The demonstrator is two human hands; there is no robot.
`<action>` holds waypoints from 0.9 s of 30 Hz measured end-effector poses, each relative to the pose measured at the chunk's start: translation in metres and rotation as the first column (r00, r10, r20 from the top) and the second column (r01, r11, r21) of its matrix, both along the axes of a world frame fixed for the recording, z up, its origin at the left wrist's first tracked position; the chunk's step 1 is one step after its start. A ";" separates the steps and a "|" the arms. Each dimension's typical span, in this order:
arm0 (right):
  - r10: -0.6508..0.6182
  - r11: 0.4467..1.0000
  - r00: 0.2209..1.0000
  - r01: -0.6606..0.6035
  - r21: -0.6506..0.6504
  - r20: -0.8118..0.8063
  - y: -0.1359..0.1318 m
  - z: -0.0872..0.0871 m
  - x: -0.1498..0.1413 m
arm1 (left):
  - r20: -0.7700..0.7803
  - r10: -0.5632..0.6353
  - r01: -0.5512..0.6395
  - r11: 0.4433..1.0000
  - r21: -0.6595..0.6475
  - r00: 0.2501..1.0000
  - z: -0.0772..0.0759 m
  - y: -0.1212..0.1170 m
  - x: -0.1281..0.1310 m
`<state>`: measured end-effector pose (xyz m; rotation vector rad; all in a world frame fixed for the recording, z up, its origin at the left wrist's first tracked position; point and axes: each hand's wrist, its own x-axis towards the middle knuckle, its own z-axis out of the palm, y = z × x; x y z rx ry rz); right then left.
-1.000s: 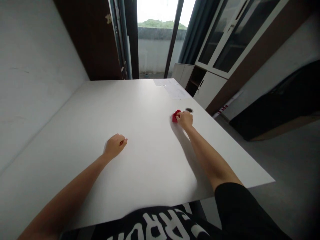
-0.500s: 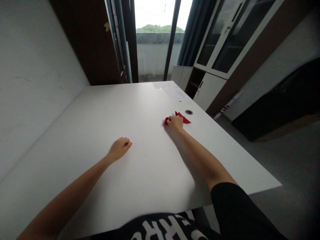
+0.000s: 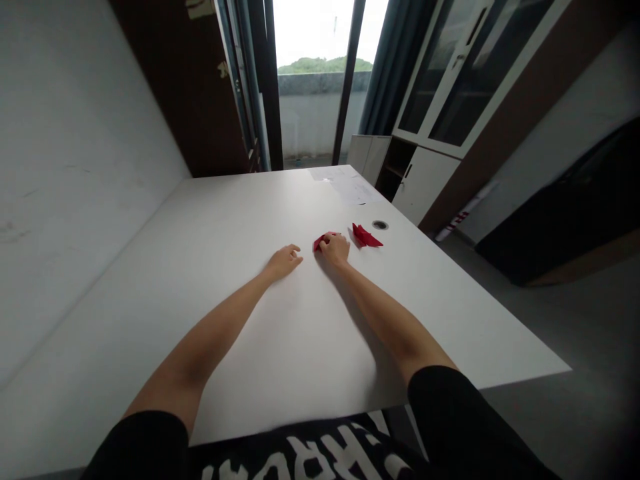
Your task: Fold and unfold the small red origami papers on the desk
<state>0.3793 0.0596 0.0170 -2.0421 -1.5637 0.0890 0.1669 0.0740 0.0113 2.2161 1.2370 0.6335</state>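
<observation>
Between the fingers of my right hand (image 3: 335,249) is a piece of folded red paper (image 3: 318,245), held just above or on the white table (image 3: 240,220); part of it is hidden by the fingers. To its left, my left hand (image 3: 285,261) has thumb and fingers apart, with nothing in them, a short gap from the paper. Another folded red paper piece (image 3: 367,236), pointed and wing-like, lies on the table right of my right hand.
A round cable hole (image 3: 380,225) sits near the table's right edge. Paper sheets (image 3: 353,187) lie at the far right corner. A wall (image 3: 75,167) borders the table's left side; a white cabinet (image 3: 425,183) stands beyond the right edge.
My right hand has moved left with the red paper, away from the other red piece. My left hand has reached forward and right, and its curled fingers have opened.
</observation>
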 end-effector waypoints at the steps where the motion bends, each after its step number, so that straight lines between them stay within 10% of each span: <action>1: 0.033 0.999 0.999 -0.033 0.012 -0.011 -0.002 0.002 -0.009 | 0.053 0.041 -0.040 0.999 -0.013 0.998 -0.002 0.001 0.006; 7: 0.388 0.921 0.865 -0.356 0.156 -0.319 -0.021 0.010 -0.052 | 0.404 0.211 -0.156 0.974 -0.166 0.890 -0.008 -0.004 0.004; 12: 0.594 0.802 0.694 -0.548 0.236 -0.406 -0.034 0.016 -0.060 | 0.551 0.163 -0.025 0.968 -0.249 0.818 0.002 -0.019 -0.012; 16: 0.719 0.695 0.582 -0.622 0.361 -0.380 -0.040 0.021 -0.061 | 0.629 0.215 -0.041 0.959 -0.279 0.747 0.005 -0.027 -0.017; 22: 0.730 0.683 0.585 -0.613 0.396 -0.353 -0.044 0.022 -0.062 | 0.718 0.247 0.005 0.944 -0.330 0.651 0.008 -0.031 -0.025; 27: 0.818 0.555 0.567 -0.734 0.390 -0.098 -0.049 0.023 -0.063 | 0.745 0.241 0.086 0.925 -0.371 0.621 0.016 -0.035 -0.026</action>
